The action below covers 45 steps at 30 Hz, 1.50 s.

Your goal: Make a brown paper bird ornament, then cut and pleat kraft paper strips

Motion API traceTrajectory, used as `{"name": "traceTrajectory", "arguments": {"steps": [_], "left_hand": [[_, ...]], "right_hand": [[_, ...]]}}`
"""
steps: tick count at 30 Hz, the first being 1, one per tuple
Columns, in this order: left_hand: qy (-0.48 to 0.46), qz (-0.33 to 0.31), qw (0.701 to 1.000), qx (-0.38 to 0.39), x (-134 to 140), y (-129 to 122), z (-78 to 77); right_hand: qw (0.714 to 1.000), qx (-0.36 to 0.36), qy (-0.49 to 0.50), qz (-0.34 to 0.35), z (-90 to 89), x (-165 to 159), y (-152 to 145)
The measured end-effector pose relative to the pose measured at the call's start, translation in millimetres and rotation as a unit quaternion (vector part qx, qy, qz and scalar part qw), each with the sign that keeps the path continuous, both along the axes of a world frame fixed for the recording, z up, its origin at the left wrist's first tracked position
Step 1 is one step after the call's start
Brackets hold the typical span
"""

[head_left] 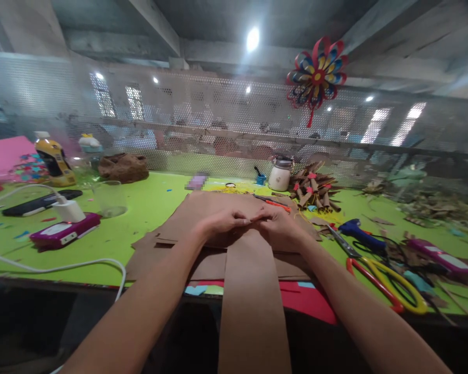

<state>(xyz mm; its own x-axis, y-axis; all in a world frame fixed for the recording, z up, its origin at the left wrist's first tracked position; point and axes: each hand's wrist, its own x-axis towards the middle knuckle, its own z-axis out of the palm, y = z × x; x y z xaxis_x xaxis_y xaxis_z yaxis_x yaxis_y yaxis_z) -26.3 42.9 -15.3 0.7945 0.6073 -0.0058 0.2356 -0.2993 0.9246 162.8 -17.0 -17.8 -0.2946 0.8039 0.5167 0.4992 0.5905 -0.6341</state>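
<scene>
A long strip of brown kraft paper hangs over the table's front edge toward me. My left hand and my right hand meet at its far end, fingers pinched on the paper there. The exact fold or roll under the fingertips is hidden. Beneath both hands lies a stack of brown paper sheets. Just beyond my right hand rests a small pair of orange-handled scissors.
Large scissors and a blue glue gun lie at the right, near a purple power strip. Rolled paper pieces and a lidded jar stand behind. Left are another power strip, a phone and a clear cup.
</scene>
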Motion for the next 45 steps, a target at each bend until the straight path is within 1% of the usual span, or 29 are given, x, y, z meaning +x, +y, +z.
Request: {"name": "traceTrajectory", "arguments": {"steps": [2, 4, 6, 8, 10, 13, 17, 19, 23, 25, 28, 32, 35, 39, 41, 45], "left_hand": [[0.015, -0.007, 1.000, 0.005, 0.6, 1.2, -1.0], [0.030, 0.003, 0.999, 0.031, 1.2, 2.2, -0.6], [0.040, 0.014, 0.997, 0.071, 2.0, 3.2, 0.1], [0.039, 0.020, 0.993, 0.112, 2.8, 4.7, 0.0], [0.035, 0.028, 0.988, 0.148, 3.6, 6.9, -0.8], [0.031, 0.043, 0.984, 0.171, 5.0, 9.0, -1.2], [0.008, 0.066, 0.983, 0.169, 6.4, 2.6, 4.3], [0.002, 0.073, 0.987, 0.145, 5.8, -5.3, 7.9], [-0.035, 0.078, 0.994, 0.061, 2.7, -19.0, 10.7], [-0.035, 0.077, 0.995, 0.053, 1.7, -18.9, 10.8], [0.010, 0.077, 0.993, 0.093, 2.1, -10.9, 11.2], [0.017, 0.074, 0.982, 0.174, 3.1, -2.4, 11.7], [0.023, 0.064, 0.977, 0.200, 2.4, -4.0, 12.7], [0.031, 0.070, 0.966, 0.246, 0.7, -9.6, 16.3], [0.033, 0.069, 0.963, 0.258, 0.6, -11.1, 17.3], [0.036, 0.069, 0.965, 0.252, 1.4, -9.6, 14.7]], "right_hand": [[0.999, -0.042, 0.018, 0.002, -2.5, 3.5, 1.8], [0.992, -0.122, 0.039, 0.002, -3.0, 8.2, 2.3], [0.979, -0.198, 0.052, 0.012, -0.3, 12.7, 1.7], [0.972, -0.227, 0.058, 0.029, 4.5, 15.8, 1.2], [0.973, -0.224, 0.055, 0.031, 9.1, 17.0, 1.5], [0.975, -0.221, 0.022, -0.001, 11.5, 17.0, 3.9], [0.986, -0.164, -0.005, -0.025, 9.3, 18.0, 7.9], [0.990, -0.141, -0.002, -0.026, 8.3, 19.0, 9.0], [0.993, -0.121, -0.001, -0.015, 7.4, 21.1, 10.3], [0.994, -0.110, 0.000, -0.006, 7.4, 21.7, 11.0], [0.996, -0.093, -0.007, -0.006, 7.9, 22.1, 11.6], [0.995, -0.094, -0.020, -0.010, 8.7, 23.8, 11.8], [0.995, -0.098, -0.030, -0.001, 9.6, 25.7, 11.3], [0.993, -0.112, -0.029, 0.024, 13.2, 25.1, 8.2], [0.992, -0.120, -0.024, 0.031, 15.5, 24.1, 6.2], [0.990, -0.129, -0.030, 0.038, 18.2, 24.5, 4.5]]}}
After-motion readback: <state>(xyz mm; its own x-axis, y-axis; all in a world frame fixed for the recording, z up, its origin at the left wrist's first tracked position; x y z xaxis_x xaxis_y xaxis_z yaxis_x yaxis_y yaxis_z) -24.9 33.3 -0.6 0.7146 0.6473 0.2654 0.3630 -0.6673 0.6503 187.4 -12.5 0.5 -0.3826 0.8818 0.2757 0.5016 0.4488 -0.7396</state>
